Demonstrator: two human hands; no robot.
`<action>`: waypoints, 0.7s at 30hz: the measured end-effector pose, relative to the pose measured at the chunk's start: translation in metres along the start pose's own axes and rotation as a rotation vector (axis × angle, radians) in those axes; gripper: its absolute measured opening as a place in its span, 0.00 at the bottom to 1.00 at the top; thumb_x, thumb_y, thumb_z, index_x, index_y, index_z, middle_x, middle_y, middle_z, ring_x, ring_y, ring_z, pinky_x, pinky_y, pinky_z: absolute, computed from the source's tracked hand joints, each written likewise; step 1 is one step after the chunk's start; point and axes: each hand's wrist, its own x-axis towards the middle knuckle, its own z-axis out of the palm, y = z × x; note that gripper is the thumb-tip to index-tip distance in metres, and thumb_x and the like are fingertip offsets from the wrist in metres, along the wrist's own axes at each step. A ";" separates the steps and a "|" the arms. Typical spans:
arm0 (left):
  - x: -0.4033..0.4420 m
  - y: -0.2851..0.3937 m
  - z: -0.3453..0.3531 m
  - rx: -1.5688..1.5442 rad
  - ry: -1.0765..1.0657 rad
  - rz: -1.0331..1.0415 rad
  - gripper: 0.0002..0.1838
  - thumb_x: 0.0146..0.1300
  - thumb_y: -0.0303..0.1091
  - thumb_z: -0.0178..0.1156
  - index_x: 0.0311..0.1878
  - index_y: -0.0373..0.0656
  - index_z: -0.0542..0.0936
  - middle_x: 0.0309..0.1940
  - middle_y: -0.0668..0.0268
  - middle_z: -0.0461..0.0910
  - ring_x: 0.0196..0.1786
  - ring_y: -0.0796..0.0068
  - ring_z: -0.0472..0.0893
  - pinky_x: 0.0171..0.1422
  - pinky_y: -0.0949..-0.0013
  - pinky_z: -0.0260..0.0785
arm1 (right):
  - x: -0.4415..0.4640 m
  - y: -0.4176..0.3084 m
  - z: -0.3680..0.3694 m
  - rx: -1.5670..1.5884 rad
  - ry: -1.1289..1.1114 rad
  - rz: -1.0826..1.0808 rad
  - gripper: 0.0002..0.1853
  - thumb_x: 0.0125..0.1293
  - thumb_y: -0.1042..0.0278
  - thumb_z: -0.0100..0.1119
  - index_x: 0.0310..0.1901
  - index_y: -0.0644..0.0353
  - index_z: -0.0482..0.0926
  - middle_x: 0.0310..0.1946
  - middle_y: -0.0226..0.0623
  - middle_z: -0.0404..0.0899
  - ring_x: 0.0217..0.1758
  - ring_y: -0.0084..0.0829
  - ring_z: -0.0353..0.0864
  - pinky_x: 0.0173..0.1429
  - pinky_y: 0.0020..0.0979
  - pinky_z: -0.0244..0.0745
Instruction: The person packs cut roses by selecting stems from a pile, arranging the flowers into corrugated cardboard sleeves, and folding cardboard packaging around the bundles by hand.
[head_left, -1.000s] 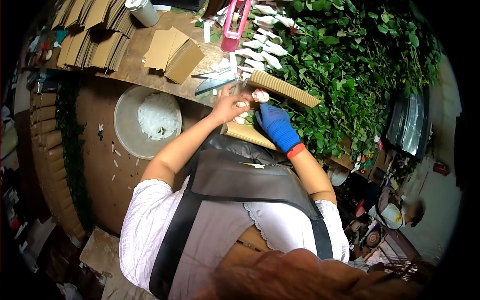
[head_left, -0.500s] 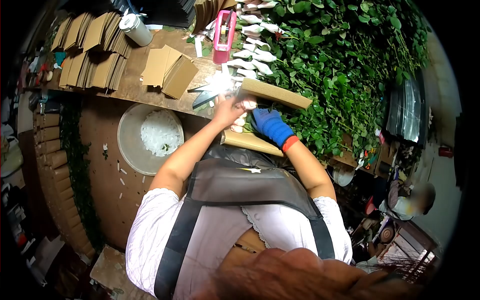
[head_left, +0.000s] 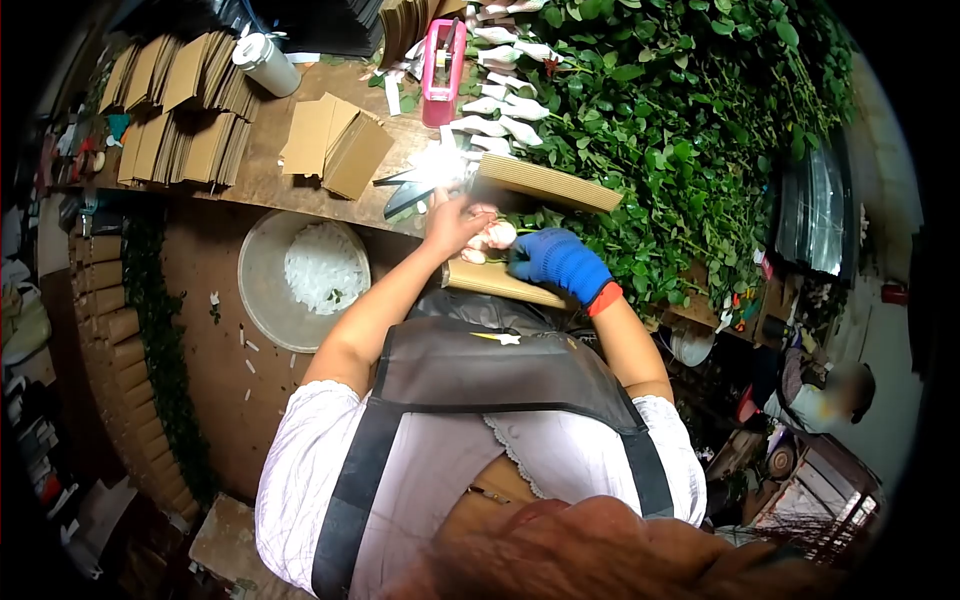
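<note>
Pale pink roses (head_left: 497, 234) lie bunched between the two flaps of a corrugated cardboard wrapper (head_left: 547, 184). Its near flap (head_left: 500, 283) rests by my lap. My bare left hand (head_left: 453, 225) is closed at the rose heads, its fingertips on the blooms; part of the grip is hidden. My right hand (head_left: 564, 262), in a blue knit glove with a red cuff, curls around a rose stem just behind the heads. The glove covers most of that stem. Dark-bladed scissors (head_left: 408, 196) lie beside my left hand, partly lost in bright glare.
A pink tape dispenser (head_left: 442, 80) stands behind white-sleeved roses (head_left: 500, 105). Leafy stems (head_left: 680, 140) pile up at right. Cardboard sheets (head_left: 338, 147), cardboard stacks (head_left: 165, 125) and a white lidded cup (head_left: 267, 66) occupy the left. A basin (head_left: 252, 270) holds white pieces. Another person (head_left: 815, 410) is at far right.
My gloved right hand has shifted right and slightly down, away from my left hand, showing more of the rose heads. My left hand stays almost in place.
</note>
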 end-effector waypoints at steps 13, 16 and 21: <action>0.002 -0.006 0.003 0.021 0.016 -0.002 0.21 0.49 0.48 0.76 0.46 0.49 0.88 0.59 0.53 0.71 0.64 0.53 0.69 0.67 0.57 0.66 | 0.018 0.014 0.029 -0.206 0.482 -0.042 0.13 0.64 0.52 0.61 0.44 0.50 0.80 0.36 0.40 0.84 0.42 0.44 0.85 0.43 0.45 0.78; 0.001 -0.011 0.008 0.008 0.006 -0.003 0.21 0.50 0.46 0.74 0.48 0.53 0.88 0.59 0.53 0.71 0.64 0.53 0.69 0.67 0.57 0.66 | 0.045 0.029 0.038 -0.389 0.386 0.029 0.15 0.65 0.52 0.62 0.50 0.45 0.79 0.36 0.38 0.84 0.40 0.43 0.85 0.43 0.44 0.78; 0.002 -0.008 0.008 0.005 0.008 -0.057 0.21 0.50 0.45 0.74 0.49 0.54 0.88 0.60 0.53 0.71 0.64 0.52 0.69 0.67 0.56 0.66 | 0.042 0.036 0.027 -0.110 0.581 0.159 0.14 0.67 0.47 0.59 0.38 0.49 0.81 0.32 0.39 0.85 0.38 0.43 0.85 0.41 0.46 0.78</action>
